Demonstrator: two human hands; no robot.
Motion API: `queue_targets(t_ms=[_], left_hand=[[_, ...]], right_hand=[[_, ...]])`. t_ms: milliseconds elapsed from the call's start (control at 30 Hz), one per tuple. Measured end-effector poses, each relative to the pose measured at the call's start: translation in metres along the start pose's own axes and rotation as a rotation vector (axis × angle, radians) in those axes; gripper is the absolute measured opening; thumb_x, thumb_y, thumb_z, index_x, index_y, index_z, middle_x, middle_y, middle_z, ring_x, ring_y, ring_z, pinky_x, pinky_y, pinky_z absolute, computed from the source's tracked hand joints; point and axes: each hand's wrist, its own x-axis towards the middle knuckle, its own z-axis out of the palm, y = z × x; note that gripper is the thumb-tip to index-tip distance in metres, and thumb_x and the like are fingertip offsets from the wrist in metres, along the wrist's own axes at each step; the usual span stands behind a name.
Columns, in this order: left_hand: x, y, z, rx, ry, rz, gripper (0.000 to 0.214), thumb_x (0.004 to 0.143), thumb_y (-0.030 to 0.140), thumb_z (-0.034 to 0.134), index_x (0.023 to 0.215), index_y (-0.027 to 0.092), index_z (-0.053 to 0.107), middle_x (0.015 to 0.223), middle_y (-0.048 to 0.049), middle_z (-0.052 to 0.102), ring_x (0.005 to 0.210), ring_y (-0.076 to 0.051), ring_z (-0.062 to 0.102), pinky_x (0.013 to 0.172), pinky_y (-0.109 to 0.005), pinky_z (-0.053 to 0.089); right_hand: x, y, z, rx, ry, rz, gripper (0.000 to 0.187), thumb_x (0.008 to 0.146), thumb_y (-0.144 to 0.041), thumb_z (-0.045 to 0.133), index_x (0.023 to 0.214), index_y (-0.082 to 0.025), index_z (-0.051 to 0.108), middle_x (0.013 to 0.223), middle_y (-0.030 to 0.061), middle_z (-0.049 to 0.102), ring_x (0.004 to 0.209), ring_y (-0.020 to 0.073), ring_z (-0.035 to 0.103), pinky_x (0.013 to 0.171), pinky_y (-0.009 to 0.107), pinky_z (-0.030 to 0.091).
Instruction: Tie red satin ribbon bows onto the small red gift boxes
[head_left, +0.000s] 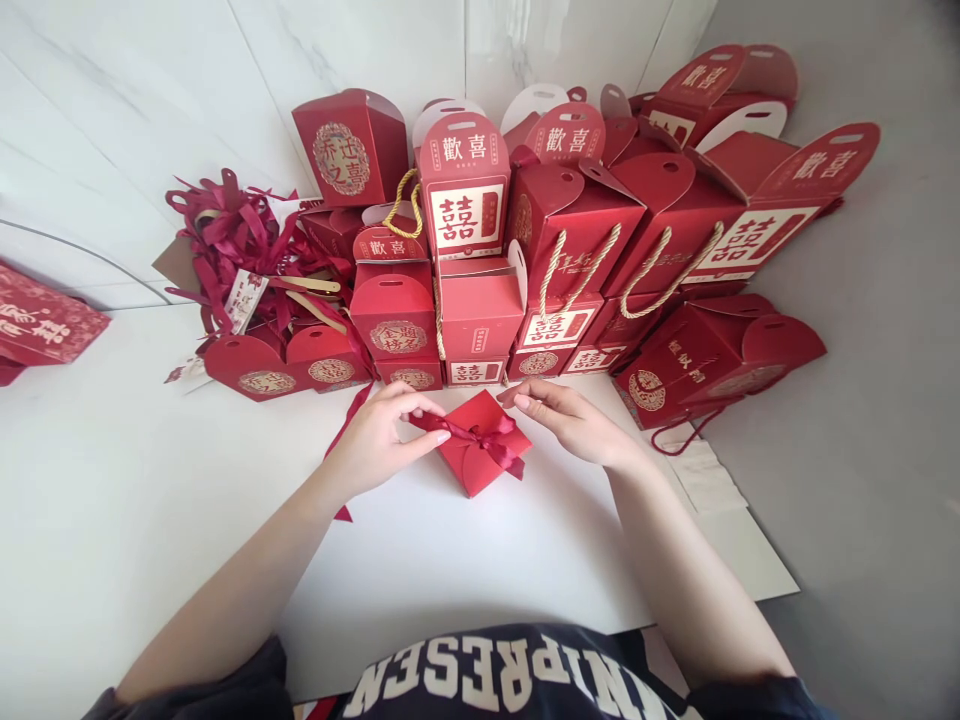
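Note:
A small red gift box (469, 470) sits on the white table in front of me, turned so that one corner points at me. Its top flaps are folded together, and a dark red satin ribbon (487, 438) is tied in a bow over them. From the left, my left hand (386, 435) pinches the ribbon's left loop between thumb and fingers. My right hand (562, 415) hovers by the box's upper right edge, fingers stretched out and holding nothing. A long ribbon tail (352, 415) runs behind my left hand and wrist.
Stacked red gift boxes (471, 325) with handles and gold prints line the back. A heap of loose ribbons (236, 235) lies at the back left. At right, a tilted red box (694, 365) stands near white paper (709, 470). Another red printed item (49, 315) is far left.

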Motion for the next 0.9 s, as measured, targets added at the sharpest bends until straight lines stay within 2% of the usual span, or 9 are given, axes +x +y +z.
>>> queue_targets(t_ms=[100, 200, 300, 400, 467, 567, 633, 700, 900], left_hand=[[0.003, -0.003, -0.008, -0.087, -0.1, 0.051, 0.008, 0.086, 0.028, 0.061, 0.087, 0.02, 0.063, 0.097, -0.0014, 0.061, 0.095, -0.016, 0.059, 0.089, -0.03, 0.046], [0.005, -0.008, -0.014, -0.074, -0.163, 0.018, 0.007, 0.084, 0.019, 0.059, 0.084, 0.02, 0.066, 0.09, 0.0002, 0.063, 0.078, -0.013, 0.058, 0.072, -0.025, 0.047], [0.004, -0.008, -0.012, 0.003, 0.141, 0.043, 0.014, 0.084, 0.015, 0.059, 0.081, 0.02, 0.072, 0.086, -0.0001, 0.061, 0.06, -0.008, 0.05, 0.057, -0.023, 0.041], [-0.001, 0.004, -0.012, 0.029, 0.333, 0.314, 0.019, 0.084, 0.01, 0.059, 0.08, 0.021, 0.073, 0.09, -0.0019, 0.064, 0.069, -0.01, 0.056, 0.063, -0.024, 0.044], [-0.008, 0.018, -0.018, 0.022, 0.011, 0.493, 0.027, 0.085, 0.005, 0.056, 0.081, 0.023, 0.074, 0.094, -0.0017, 0.068, 0.083, -0.013, 0.062, 0.075, -0.024, 0.047], [-0.018, 0.036, -0.032, -0.022, -0.674, 0.437, 0.032, 0.083, 0.004, 0.056, 0.1, 0.025, 0.073, 0.092, 0.0005, 0.072, 0.074, -0.011, 0.062, 0.072, -0.021, 0.048], [-0.021, 0.042, -0.039, -0.043, -0.845, 0.341, 0.027, 0.084, 0.013, 0.062, 0.106, 0.025, 0.072, 0.086, 0.0014, 0.071, 0.063, -0.009, 0.058, 0.064, -0.02, 0.047], [-0.02, 0.042, -0.04, -0.054, -0.746, 0.265, 0.017, 0.087, 0.023, 0.062, 0.101, 0.024, 0.072, 0.083, 0.0014, 0.07, 0.063, -0.009, 0.055, 0.062, -0.021, 0.045], [0.004, 0.025, -0.02, 0.077, -0.118, 0.149, 0.013, 0.087, 0.033, 0.064, 0.095, 0.022, 0.063, 0.08, 0.0023, 0.057, 0.07, -0.011, 0.051, 0.065, -0.023, 0.04]], right_hand=[[0.003, 0.007, 0.006, 0.054, 0.038, -0.006, 0.034, 0.096, -0.051, 0.05, 0.094, -0.02, 0.065, 0.093, 0.0038, 0.068, 0.093, 0.0205, 0.062, 0.088, 0.033, 0.046], [0.004, 0.013, 0.01, 0.102, 0.047, -0.01, 0.033, 0.095, -0.05, 0.052, 0.087, -0.019, 0.062, 0.089, 0.0028, 0.066, 0.084, 0.0179, 0.06, 0.083, 0.031, 0.046], [0.003, 0.017, 0.011, 0.102, 0.087, -0.002, 0.032, 0.094, -0.049, 0.053, 0.089, -0.019, 0.063, 0.091, 0.0028, 0.067, 0.086, 0.0179, 0.06, 0.084, 0.031, 0.045], [0.003, 0.02, 0.012, 0.076, 0.128, 0.011, 0.032, 0.095, -0.049, 0.053, 0.094, -0.02, 0.065, 0.098, 0.0042, 0.069, 0.092, 0.0195, 0.062, 0.087, 0.032, 0.045], [0.002, 0.021, 0.012, 0.058, 0.139, 0.007, 0.031, 0.095, -0.048, 0.053, 0.096, -0.02, 0.066, 0.1, 0.0047, 0.07, 0.094, 0.02, 0.062, 0.088, 0.033, 0.045], [0.001, 0.019, 0.012, 0.051, 0.138, -0.031, 0.028, 0.095, -0.046, 0.054, 0.094, -0.02, 0.065, 0.1, 0.0046, 0.07, 0.094, 0.0196, 0.062, 0.087, 0.032, 0.046], [0.001, 0.015, 0.011, 0.051, 0.12, -0.067, 0.027, 0.095, -0.045, 0.053, 0.092, -0.02, 0.063, 0.097, 0.0041, 0.068, 0.092, 0.0188, 0.062, 0.086, 0.031, 0.047], [0.002, 0.009, 0.009, 0.04, 0.08, -0.108, 0.027, 0.096, -0.044, 0.051, 0.09, -0.021, 0.062, 0.096, 0.004, 0.067, 0.09, 0.018, 0.062, 0.085, 0.032, 0.047], [0.007, -0.013, -0.002, -0.237, -0.085, -0.167, 0.02, 0.096, -0.038, 0.053, 0.09, -0.022, 0.064, 0.108, 0.0058, 0.064, 0.102, 0.0211, 0.061, 0.094, 0.038, 0.046]])
